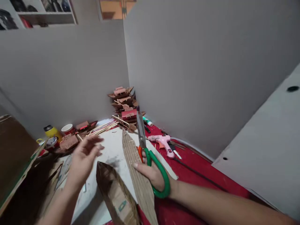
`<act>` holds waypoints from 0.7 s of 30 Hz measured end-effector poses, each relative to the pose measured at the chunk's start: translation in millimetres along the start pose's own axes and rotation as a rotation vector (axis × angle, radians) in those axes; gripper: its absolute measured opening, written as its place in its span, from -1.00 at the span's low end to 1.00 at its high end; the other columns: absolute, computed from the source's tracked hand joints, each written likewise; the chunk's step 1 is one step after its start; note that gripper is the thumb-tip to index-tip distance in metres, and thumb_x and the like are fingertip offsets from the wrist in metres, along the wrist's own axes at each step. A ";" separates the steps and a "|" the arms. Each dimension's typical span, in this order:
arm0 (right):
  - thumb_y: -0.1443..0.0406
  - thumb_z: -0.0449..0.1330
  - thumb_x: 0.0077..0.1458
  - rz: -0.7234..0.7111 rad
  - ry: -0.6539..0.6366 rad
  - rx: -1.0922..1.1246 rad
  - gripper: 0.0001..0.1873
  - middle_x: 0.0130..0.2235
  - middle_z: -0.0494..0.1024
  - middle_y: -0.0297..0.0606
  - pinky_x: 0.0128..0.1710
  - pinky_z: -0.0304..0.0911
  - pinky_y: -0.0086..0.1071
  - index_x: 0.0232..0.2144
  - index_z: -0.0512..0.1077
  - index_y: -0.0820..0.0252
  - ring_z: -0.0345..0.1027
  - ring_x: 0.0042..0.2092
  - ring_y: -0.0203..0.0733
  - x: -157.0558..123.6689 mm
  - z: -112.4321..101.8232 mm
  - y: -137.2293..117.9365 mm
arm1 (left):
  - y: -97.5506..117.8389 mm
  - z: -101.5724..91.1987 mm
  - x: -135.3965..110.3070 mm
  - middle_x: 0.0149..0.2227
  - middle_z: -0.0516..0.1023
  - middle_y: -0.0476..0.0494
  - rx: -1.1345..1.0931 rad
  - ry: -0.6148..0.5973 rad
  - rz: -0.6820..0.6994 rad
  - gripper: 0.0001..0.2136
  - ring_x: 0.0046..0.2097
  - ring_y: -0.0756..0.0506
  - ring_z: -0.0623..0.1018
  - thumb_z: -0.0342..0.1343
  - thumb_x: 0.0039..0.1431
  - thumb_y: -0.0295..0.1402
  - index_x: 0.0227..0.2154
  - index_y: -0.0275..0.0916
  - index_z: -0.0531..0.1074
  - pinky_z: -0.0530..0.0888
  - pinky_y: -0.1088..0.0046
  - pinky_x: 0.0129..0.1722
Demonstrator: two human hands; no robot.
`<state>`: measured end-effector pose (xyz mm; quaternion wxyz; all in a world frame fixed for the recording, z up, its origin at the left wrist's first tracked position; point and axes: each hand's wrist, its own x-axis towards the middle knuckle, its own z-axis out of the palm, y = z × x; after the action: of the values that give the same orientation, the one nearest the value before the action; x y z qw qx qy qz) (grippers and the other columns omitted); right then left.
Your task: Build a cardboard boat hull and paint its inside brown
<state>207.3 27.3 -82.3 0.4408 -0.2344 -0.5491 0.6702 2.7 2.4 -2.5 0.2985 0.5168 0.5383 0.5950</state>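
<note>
My right hand [151, 172] grips green-handled scissors [150, 156], blades pointing away and closed, and its fingers also press a long pointed strip of ribbed cardboard [138, 175]. In front of it stands a boat-shaped cardboard hull [116, 195], open at the top. My left hand [83, 159] hovers open, fingers spread, left of the hull and above the white sheet [112, 150]; it holds nothing.
A pink glue gun [164, 142] with its black cord lies on the red cloth [192, 178]. Stacked brown model boats [124, 104] fill the corner. A yellow bottle [52, 131], cups and sticks lie at left. Grey walls enclose the bench.
</note>
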 end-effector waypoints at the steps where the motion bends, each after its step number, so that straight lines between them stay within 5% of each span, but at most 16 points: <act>1: 0.17 0.21 0.07 -0.016 0.002 0.035 -0.65 -0.22 0.57 -0.20 -0.16 0.36 -0.28 -0.11 0.43 0.22 0.45 -0.16 -0.08 2.3 0.2 -0.6 | -2.3 6.9 -3.5 -0.14 0.56 -0.15 0.030 -0.149 -0.078 -0.74 -0.18 -0.10 0.54 0.25 0.01 -0.28 -0.20 -0.18 0.48 0.46 0.45 -0.28; 4: 0.18 0.21 0.07 -0.063 -0.001 0.040 -0.67 -0.19 0.55 -0.18 -0.15 0.36 -0.27 -0.13 0.43 0.23 0.43 -0.12 -0.06 4.6 2.1 -3.3 | -12.4 34.5 -19.6 -0.14 0.55 -0.16 -0.108 -0.440 -0.213 -0.76 -0.11 -0.13 0.50 0.16 0.10 -0.24 -0.17 -0.18 0.49 0.42 0.39 -0.15; 7: 0.17 0.22 0.06 -0.068 0.016 -0.030 -0.74 -0.36 0.51 -0.26 -0.31 0.36 -0.36 -0.27 0.41 0.24 0.43 -0.29 -0.18 2.4 2.8 -4.5 | -20.6 48.8 -29.3 -0.38 0.53 -0.07 -0.209 -0.395 -0.248 -0.85 -0.30 -0.03 0.47 0.17 0.09 -0.26 -0.39 -0.23 0.49 0.39 0.49 -0.23; 11: 0.10 0.25 0.03 -0.054 0.110 -0.057 -0.68 -0.53 0.37 -0.45 -0.62 0.16 -0.54 -0.37 0.27 0.20 0.19 -0.60 -0.43 2.1 -3.3 -5.2 | -14.3 31.2 -24.5 -0.61 0.27 0.10 -0.216 -0.266 -0.367 -0.80 -0.56 0.09 0.24 0.20 0.02 -0.28 -0.58 -0.25 0.34 0.22 0.62 -0.53; 17: 0.10 0.23 0.06 -0.090 0.137 -0.056 -0.69 -0.58 0.30 -0.51 -0.63 0.17 -0.56 -0.30 0.27 0.19 0.19 -0.61 -0.43 7.1 -15.6 -8.8 | 2.7 18.5 -28.4 -0.67 0.13 0.11 -0.095 -0.622 -0.548 -0.84 -0.61 0.07 0.11 0.07 -0.11 -0.36 -0.67 -0.23 0.23 0.09 0.53 -0.61; 21: 0.13 0.23 0.04 0.026 0.047 -0.067 -0.70 -0.57 0.30 -0.50 -0.67 0.17 -0.58 -0.29 0.29 0.19 0.21 -0.63 -0.44 5.8 -16.7 -8.1 | 2.5 25.8 -26.6 -0.67 0.11 0.11 -0.024 -0.694 -0.506 -0.81 -0.60 0.07 0.11 0.08 -0.09 -0.34 -0.68 -0.25 0.24 0.10 0.54 -0.59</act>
<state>220.4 41.1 -78.4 0.4369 -0.2717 -0.5576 0.6514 35.0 -13.9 -10.9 0.6045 0.5344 0.5089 0.3001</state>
